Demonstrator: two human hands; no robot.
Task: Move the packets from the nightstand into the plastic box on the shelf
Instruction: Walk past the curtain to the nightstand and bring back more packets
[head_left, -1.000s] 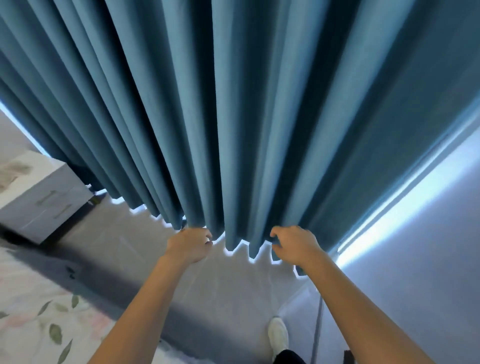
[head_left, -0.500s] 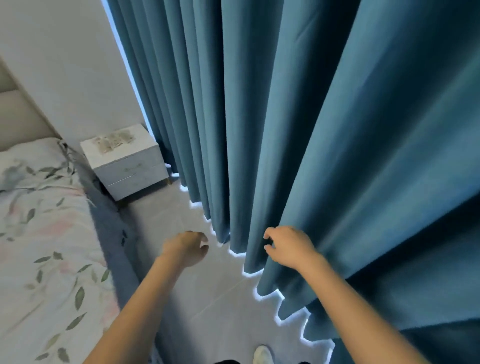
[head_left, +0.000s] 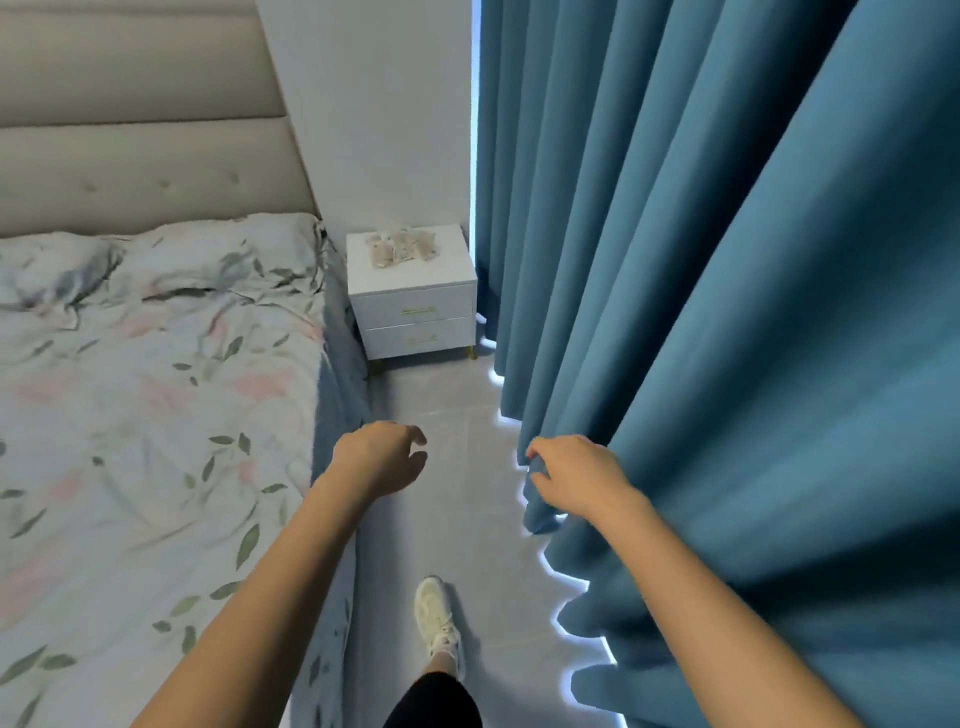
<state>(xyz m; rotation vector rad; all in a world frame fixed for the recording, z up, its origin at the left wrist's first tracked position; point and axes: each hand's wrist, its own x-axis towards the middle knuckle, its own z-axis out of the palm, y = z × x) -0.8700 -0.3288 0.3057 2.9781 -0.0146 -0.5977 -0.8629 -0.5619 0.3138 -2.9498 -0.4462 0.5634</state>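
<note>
The packets (head_left: 401, 248), blurred and maybe five, lie at the back edge of the nightstand (head_left: 413, 291) surface, while the left hand (head_left: 378, 457) hangs loosely curled and the right hand (head_left: 576, 475) grips the curtain (head_left: 727, 312) fold

1. A narrow strip of bare floor (head_left: 441, 467) runs straight ahead to the nightstand (head_left: 413, 296).
2. The bed (head_left: 156, 415) walls in the strip's left side.
3. The blue curtain (head_left: 727, 312) crowds its right side; its folds bulge into the strip near the right hand (head_left: 576, 480).
4. The packets (head_left: 400, 248) lie uncovered on the nightstand top, reachable from above.
</note>
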